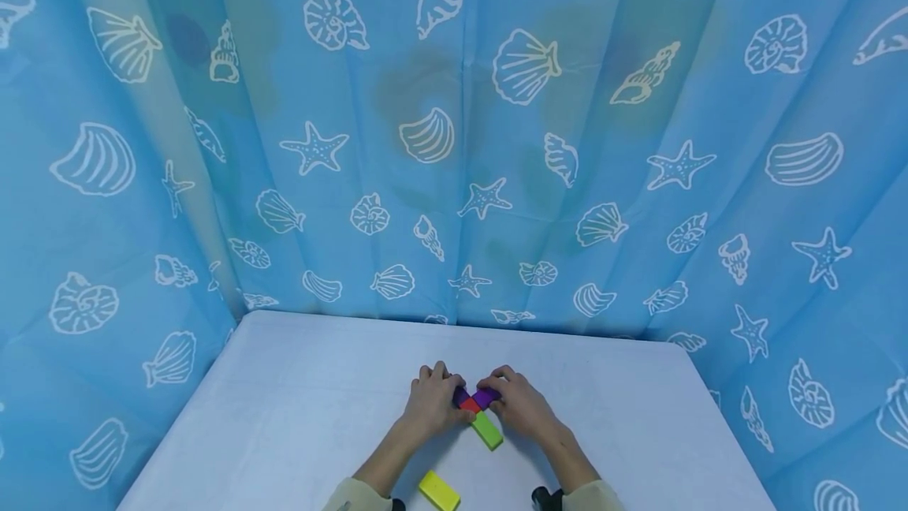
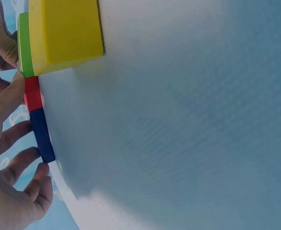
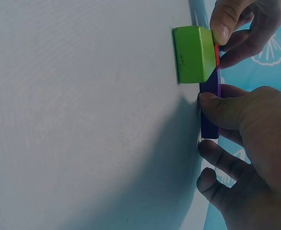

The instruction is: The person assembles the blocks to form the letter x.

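On the white table, a red block [image 1: 470,405] sits at the middle of a cross-like group, touching a dark blue block [image 2: 42,136], a purple block [image 1: 486,397] and a green block [image 1: 488,431]. My left hand [image 1: 430,402] holds the red and blue blocks, its thumb by the red one and its fingers along the blue one. With thumb and fingers, my right hand [image 1: 523,408] pinches the purple block [image 3: 210,115]. The green block [image 3: 191,53] points toward me between both hands. Fingers partly hide the blue and purple blocks in the head view.
A yellow block [image 1: 440,490] lies apart on the table, near my left forearm; it looms large in the left wrist view. The white tabletop [image 1: 319,377] reaches back to a blue curtain [image 1: 454,140] printed with shells and starfish, which also hangs on both sides.
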A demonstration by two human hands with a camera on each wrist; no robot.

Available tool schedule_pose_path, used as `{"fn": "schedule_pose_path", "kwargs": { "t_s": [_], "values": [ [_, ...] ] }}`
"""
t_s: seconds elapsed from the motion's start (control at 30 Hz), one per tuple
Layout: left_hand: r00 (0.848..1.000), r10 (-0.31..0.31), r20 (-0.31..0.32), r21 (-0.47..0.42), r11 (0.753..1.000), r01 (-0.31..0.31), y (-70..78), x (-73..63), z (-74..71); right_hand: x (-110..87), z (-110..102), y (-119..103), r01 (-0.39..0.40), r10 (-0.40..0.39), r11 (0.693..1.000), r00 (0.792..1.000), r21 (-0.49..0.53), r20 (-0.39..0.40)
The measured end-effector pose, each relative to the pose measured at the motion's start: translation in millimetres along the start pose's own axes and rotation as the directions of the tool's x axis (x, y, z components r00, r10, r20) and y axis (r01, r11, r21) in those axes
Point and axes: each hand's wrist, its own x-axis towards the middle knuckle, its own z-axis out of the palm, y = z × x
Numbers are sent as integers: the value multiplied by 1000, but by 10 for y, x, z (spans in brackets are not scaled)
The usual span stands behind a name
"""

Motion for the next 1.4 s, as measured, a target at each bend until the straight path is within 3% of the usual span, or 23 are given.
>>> {"fn": "schedule_pose_path", "kwargs": {
  "t_s": [0.4, 0.7, 1.07, 1.4],
  "values": [
    [1000, 1, -7, 8, 1000, -1, 0, 5, -9, -23, -7, -24, 6, -6, 1000, 1000, 4, -4],
    [1000, -13, -7, 18, 1000, 14, 19, 1, 16, -88, -89, -52, -40, 39, 997, 999, 64, 19],
    [1000, -5, -7, 40, 999, 5, 6, 14, 9, -141, -133, -79, -17, -1, 990, 992, 141, 122],
    [1000, -4, -9, 71, 997, 5, -12, 21, 30, -155, -107, -62, -27, -3, 981, 988, 193, 152]
  ]
}}
